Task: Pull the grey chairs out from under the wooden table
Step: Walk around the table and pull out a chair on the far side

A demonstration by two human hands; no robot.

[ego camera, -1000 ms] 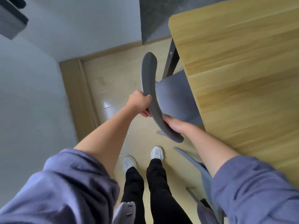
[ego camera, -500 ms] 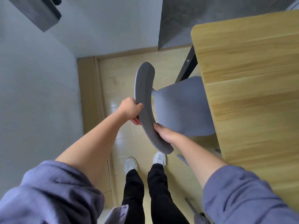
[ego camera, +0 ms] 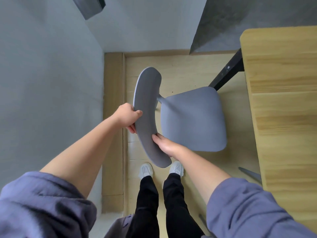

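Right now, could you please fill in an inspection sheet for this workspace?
Surface: wooden table, visible top bare; pale wood floor.
Job's things: grey chair, seat fully clear of the table edge; a second chair's back pokes out from under the table.
Clutter: nothing seen.
Hands: left hand and right hand both grip the chair's curved backrest.
Cables: nothing seen.
Surroundings: grey walls, black table leg, the person's white shoes.
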